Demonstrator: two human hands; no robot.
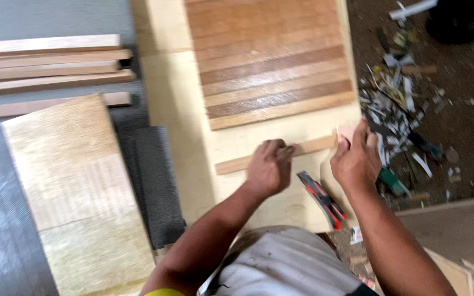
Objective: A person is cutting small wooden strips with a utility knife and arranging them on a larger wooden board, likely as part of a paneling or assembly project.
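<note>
Wood strip (pixel 281 154), thin, light and stiff, sits pinned mid-length under my left grip (pixel 270 167), while my right grip (pixel 356 159) pinches its end, red cutter (pixel 322 198) just below.

Even, soft, fairly bright light, no hard glare. Whole frame smeared by motion blur; edges of the stacked pale wooden strips (pixel 50 60) and the striped brown slat panel (pixel 270 60) are soft. Both hands blurred. Dim dark floor with scattered scraps (pixel 407 104) at right. Faint shadow beside the pale plywood board (pixel 171 109).
</note>
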